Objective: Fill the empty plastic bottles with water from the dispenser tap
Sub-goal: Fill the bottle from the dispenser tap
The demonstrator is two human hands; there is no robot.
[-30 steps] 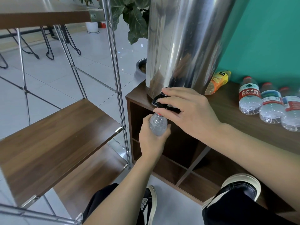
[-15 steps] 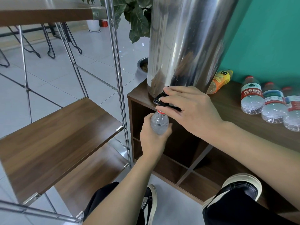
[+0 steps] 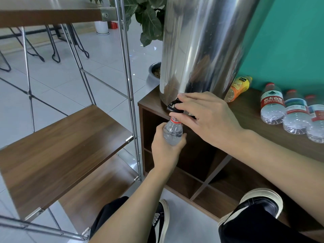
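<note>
A tall steel water dispenser (image 3: 201, 46) stands on a brown cabinet (image 3: 263, 134). Its black tap (image 3: 172, 106) juts out over the cabinet's front edge. My right hand (image 3: 205, 118) has its fingers curled round the tap. My left hand (image 3: 166, 151) grips a clear plastic bottle (image 3: 172, 133) with a red neck ring, upright, its mouth right under the tap. Water shows inside the bottle's upper part; my hand hides its lower part.
Three clear bottles with red labels (image 3: 272, 104) and an orange drink bottle (image 3: 239, 87) lie on the cabinet top to the right. A metal-framed wooden shelf (image 3: 57, 144) stands at the left. A potted plant (image 3: 149, 20) is behind. My shoes are on the floor below.
The bottle's mouth has come out from behind my right fingers and shows just under the tap. Both hands stay nearly where they were.
</note>
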